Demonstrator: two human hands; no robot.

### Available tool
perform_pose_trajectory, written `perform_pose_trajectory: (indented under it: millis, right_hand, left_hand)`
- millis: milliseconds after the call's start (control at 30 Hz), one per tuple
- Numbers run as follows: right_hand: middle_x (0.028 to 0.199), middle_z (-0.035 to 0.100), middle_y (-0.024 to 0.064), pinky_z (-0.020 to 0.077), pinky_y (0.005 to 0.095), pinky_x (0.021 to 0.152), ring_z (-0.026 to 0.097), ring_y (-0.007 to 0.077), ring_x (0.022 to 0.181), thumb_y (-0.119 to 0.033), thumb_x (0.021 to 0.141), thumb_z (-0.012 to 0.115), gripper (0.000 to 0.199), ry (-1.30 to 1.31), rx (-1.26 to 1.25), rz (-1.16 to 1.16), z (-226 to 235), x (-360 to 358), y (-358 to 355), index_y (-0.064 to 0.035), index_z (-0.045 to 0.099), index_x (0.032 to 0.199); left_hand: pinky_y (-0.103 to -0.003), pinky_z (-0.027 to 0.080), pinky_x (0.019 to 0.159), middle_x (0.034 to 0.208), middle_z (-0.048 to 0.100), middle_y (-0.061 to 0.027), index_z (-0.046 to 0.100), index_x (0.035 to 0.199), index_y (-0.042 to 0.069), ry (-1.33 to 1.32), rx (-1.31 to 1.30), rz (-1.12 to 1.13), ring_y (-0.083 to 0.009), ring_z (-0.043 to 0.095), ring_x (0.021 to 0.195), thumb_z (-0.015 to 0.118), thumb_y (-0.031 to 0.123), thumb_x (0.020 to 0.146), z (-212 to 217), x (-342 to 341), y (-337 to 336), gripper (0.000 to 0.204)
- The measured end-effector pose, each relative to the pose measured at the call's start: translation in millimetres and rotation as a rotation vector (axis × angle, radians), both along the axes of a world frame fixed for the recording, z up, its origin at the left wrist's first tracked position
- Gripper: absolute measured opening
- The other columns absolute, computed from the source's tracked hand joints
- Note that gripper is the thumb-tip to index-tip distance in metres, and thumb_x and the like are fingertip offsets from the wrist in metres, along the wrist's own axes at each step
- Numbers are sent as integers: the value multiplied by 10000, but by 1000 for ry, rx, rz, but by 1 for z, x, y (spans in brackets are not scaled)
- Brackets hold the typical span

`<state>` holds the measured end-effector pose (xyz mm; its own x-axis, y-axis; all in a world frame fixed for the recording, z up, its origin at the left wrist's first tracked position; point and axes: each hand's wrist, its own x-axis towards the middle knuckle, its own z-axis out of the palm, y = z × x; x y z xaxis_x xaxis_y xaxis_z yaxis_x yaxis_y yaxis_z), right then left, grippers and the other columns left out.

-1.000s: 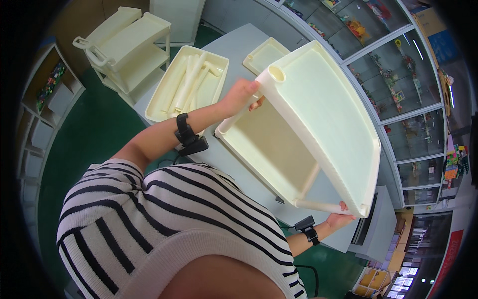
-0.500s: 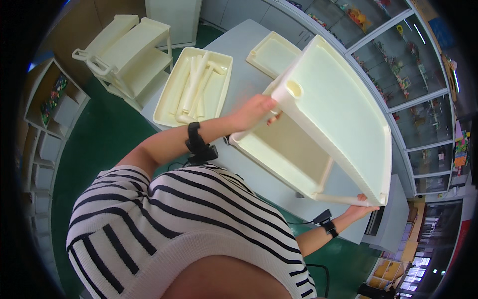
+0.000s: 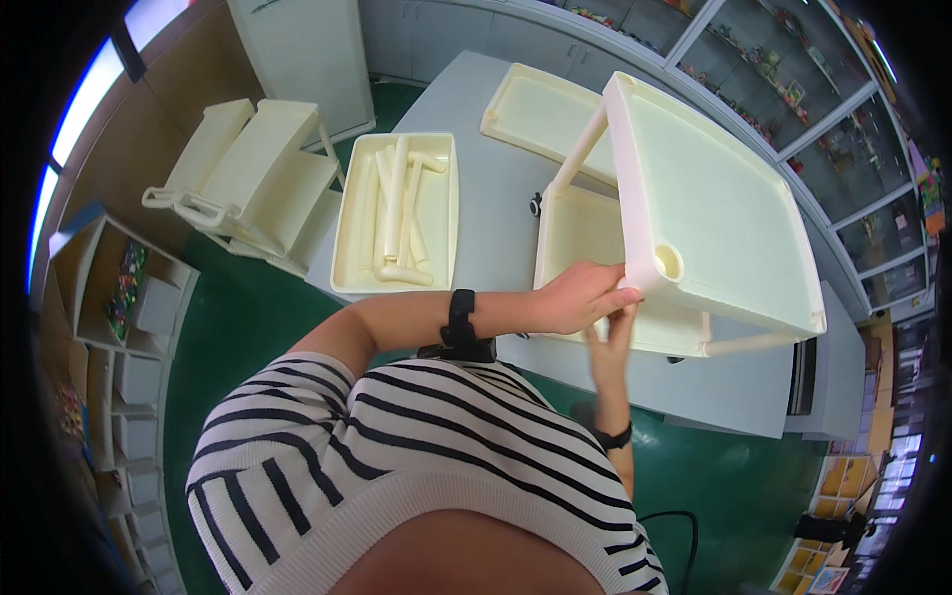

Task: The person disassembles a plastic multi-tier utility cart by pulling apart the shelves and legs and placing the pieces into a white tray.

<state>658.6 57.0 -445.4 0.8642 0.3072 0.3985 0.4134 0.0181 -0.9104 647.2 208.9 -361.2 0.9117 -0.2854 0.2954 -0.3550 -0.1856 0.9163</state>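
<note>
A cream plastic utility cart [image 3: 729, 169], partly put together, stands on the grey table, with an upper shelf held over a lower shelf [image 3: 575, 233] by round posts. My left hand [image 3: 580, 297] is closed at the near left corner of the upper shelf, thumb and fingers just below its round socket [image 3: 669, 262]. Right under it, my right hand [image 3: 612, 347] reaches up from below with its fingers around the same corner. The post there is mostly hidden by both hands. A black caster [image 3: 535, 204] shows beside the lower shelf.
On the table [image 3: 486, 188], a cream tray [image 3: 342, 238] holds several tubes and elbow-shaped pieces [image 3: 395, 198]. Another shallow shelf [image 3: 545, 104] lies behind the cart. A finished-looking cream cart [image 3: 263, 169] stands on the green floor at left. Glass cabinets [image 3: 764, 59] line the back.
The upper shelf has come down to a more level position over the lower one. My right hand has left the far right corner and joined my left at the near left corner.
</note>
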Motion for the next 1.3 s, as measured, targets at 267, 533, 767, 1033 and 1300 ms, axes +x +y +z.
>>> perform_pose_trajectory:
  millis: [267, 533, 767, 1033, 1300]
  right_hand:
    - [687, 525, 55, 401, 266, 546, 503, 127, 590, -22, 776, 677, 184, 110, 131, -400, -4, -7, 17, -27, 493, 762]
    - [514, 456, 52, 327, 256, 405, 418, 132, 412, -14, 764, 643, 192, 151, 248, -39, -3, -7, -56, -37, 474, 675]
    - [453, 385, 13, 247, 274, 374, 352, 129, 369, -54, 710, 707, 323, 199, 341, 560, 11, -8, -96, -63, 420, 563]
    - [431, 371, 24, 266, 308, 400, 381, 178, 363, -121, 726, 733, 402, 115, 331, 1005, 11, -1, -113, -83, 401, 503]
    - [496, 411, 10, 284, 287, 404, 415, 148, 417, -101, 693, 747, 246, 234, 426, 826, 7, 10, -128, -43, 509, 669]
  left_hand:
    - [-400, 405, 909, 1141, 518, -171, 512, 1157, 46, -666, 331, 147, -332, 507, 1064, 525, 196, 896, -9, 32, 66, 301]
    - [-375, 390, 971, 1188, 557, -144, 453, 1287, 37, 49, 41, 86, -258, 513, 1132, 732, 288, 739, -26, 83, 67, 664]
    - [-366, 370, 1001, 1222, 542, -142, 416, 1316, 51, -70, 121, -163, -266, 496, 1166, 686, 278, 793, -20, 84, 25, 631]
    - [-376, 354, 1017, 1263, 499, -148, 407, 1318, 65, -102, 466, -164, -292, 462, 1187, 610, 277, 855, -15, 27, 30, 548]
    - [-379, 341, 1030, 1293, 467, -153, 399, 1327, 66, -407, 715, -162, -308, 445, 1196, 582, 286, 871, -5, -12, 25, 539]
